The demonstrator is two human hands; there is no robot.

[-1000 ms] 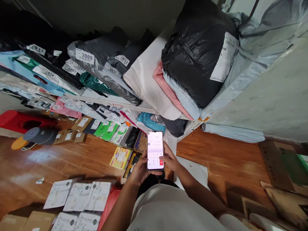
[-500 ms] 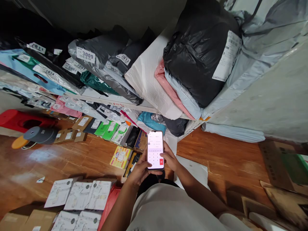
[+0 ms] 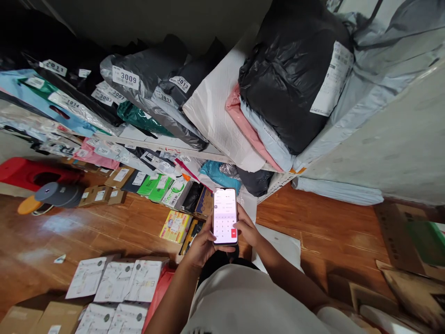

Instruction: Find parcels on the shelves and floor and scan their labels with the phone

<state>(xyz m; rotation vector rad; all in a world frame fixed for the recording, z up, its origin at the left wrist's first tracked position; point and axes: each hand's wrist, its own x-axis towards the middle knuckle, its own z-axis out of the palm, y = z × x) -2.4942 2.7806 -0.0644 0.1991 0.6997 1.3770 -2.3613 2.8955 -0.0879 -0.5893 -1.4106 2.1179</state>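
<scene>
A smartphone (image 3: 225,215) with a lit screen showing a number keypad is held upright in front of me. My left hand (image 3: 199,246) wraps round its left edge and bottom, thumb on the lower screen. My right hand (image 3: 247,229) grips the right edge, its thumb near a red key. Behind the phone a white shelf (image 3: 194,151) carries numbered parcels, among them a grey bag labelled 3009 (image 3: 146,74).
A big black bag (image 3: 288,74) lies on pink and white parcels at the shelf's end. Small boxes (image 3: 99,195), a yellow packet (image 3: 175,226) and white mailers (image 3: 114,280) lie on the wooden floor. Flattened cardboard (image 3: 406,273) lies right. A red stool (image 3: 31,172) stands at the left.
The view has drifted slightly. My right thumb has shifted a little over the keypad; both hands stay on the phone.
</scene>
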